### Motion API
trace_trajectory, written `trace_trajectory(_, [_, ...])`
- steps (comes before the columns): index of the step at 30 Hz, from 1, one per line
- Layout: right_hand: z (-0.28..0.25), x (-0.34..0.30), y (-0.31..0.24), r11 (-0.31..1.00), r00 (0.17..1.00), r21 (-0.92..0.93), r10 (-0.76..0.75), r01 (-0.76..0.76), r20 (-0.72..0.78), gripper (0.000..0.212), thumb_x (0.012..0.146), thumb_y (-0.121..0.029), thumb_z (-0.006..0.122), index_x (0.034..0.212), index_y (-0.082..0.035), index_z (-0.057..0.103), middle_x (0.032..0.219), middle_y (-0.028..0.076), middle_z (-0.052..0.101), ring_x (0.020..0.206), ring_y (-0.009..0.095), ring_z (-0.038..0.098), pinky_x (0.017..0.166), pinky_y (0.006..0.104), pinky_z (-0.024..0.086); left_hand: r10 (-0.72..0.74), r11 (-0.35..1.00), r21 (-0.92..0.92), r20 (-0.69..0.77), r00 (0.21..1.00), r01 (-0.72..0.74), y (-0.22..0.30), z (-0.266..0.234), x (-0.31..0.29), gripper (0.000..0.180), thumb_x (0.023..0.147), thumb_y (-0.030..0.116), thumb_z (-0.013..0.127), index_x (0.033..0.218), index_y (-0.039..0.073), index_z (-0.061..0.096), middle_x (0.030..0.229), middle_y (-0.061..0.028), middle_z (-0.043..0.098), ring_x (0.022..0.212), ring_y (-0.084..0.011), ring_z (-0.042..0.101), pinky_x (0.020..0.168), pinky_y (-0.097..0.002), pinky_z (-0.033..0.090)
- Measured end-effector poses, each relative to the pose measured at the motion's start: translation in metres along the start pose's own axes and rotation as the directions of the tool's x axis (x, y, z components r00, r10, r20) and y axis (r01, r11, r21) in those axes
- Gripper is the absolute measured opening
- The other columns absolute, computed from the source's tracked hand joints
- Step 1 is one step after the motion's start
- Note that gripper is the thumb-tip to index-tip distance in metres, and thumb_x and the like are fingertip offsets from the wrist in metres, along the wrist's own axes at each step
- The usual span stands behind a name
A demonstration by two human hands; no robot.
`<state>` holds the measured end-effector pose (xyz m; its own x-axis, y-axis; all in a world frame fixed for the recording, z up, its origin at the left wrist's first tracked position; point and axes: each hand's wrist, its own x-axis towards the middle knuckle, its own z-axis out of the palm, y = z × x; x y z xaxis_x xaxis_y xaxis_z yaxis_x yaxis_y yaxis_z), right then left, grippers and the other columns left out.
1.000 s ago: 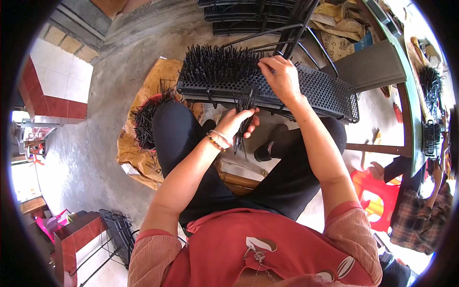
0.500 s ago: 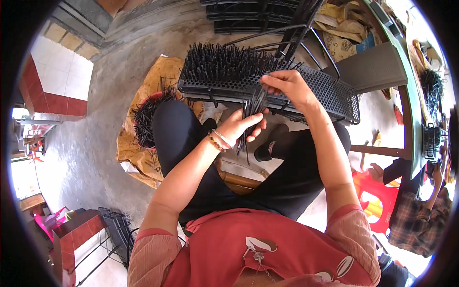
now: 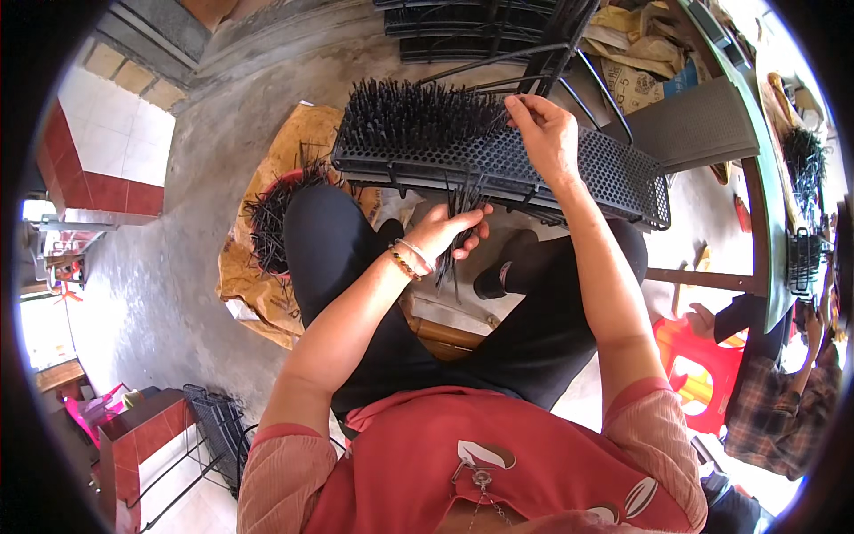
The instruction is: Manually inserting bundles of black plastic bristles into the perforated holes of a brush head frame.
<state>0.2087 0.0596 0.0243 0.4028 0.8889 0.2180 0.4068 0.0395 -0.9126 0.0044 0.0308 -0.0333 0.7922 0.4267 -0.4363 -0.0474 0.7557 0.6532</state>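
My left hand (image 3: 447, 235) is closed around a loose bundle of thin black sticks (image 3: 459, 214), which poke out above and below the fingers over the gap between my knees. Just beyond it lies a long black perforated rack (image 3: 614, 173). Dense rows of upright black sticks (image 3: 400, 111) fill its left part, standing in the holes. Over the middle of the rack is my right hand (image 3: 547, 142), thumb and forefinger pinched at the right edge of those rows. What the pinch holds is too small to make out against the dark sticks.
Left of my knee, a red basin (image 3: 283, 191) heaped with black sticks rests on a brown paper sack (image 3: 245, 276). More black racks (image 3: 445, 44) stand at the back. On the right are a green-edged table (image 3: 776, 240), a red plastic stool (image 3: 698, 374) and another person's plaid sleeve (image 3: 774, 414).
My right hand has left the top of the bundle and moved up and right to the edge of the standing sticks. My left hand stays nearly in place, its bundle slightly lower.
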Motion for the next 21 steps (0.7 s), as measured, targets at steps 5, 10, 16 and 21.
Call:
trace_trajectory(5, [0.004,-0.003,-0.003,0.994,0.995,-0.062,-0.087,0.09,0.051,0.024,0.087,-0.019,0.067,0.094,0.003,0.067,0.076,0.005,0.066,0.07,0.008,0.06,0.065,0.0218,0.047,-0.002,1.0,0.001,-0.01,1.0,0.002,0.001,0.0,-0.002,0.028,0.094,0.02,0.055,0.114,0.001,0.053,0.083,-0.0066,0.058,0.063,-0.0085,0.05,0.046,-0.0204,0.037])
trace_trajectory(10, [0.012,-0.004,-0.006,0.919,0.923,-0.106,-0.371,0.381,0.1,0.015,0.085,-0.013,0.067,0.092,0.001,0.067,0.079,0.008,0.064,0.069,0.014,0.06,0.063,0.0262,0.046,0.002,1.0,0.024,-0.021,1.0,-0.001,0.003,0.003,-0.002,0.026,0.092,0.017,0.057,0.111,0.001,0.054,0.081,-0.0063,0.058,0.063,-0.0083,0.05,0.046,-0.0205,0.038])
trace_trajectory(16, [0.018,-0.004,-0.002,0.863,0.881,-0.178,-0.453,0.472,0.139,0.016,0.083,-0.012,0.068,0.093,0.0,0.067,0.081,0.009,0.065,0.069,0.017,0.061,0.062,0.0281,0.048,0.009,0.999,0.038,-0.04,0.999,-0.007,0.002,0.004,-0.003,0.023,0.092,0.016,0.058,0.109,0.0,0.055,0.08,-0.006,0.058,0.063,-0.0085,0.051,0.047,-0.0214,0.039])
trace_trajectory(21, [0.018,-0.007,-0.004,0.927,0.939,-0.162,-0.318,0.337,0.135,0.018,0.082,-0.013,0.069,0.095,-0.001,0.067,0.084,0.012,0.066,0.074,0.021,0.065,0.066,0.0299,0.05,0.001,0.998,0.058,-0.037,0.999,0.001,0.003,0.006,-0.004,0.024,0.092,0.017,0.058,0.108,0.0,0.055,0.081,-0.0066,0.058,0.062,-0.0093,0.052,0.047,-0.0225,0.041])
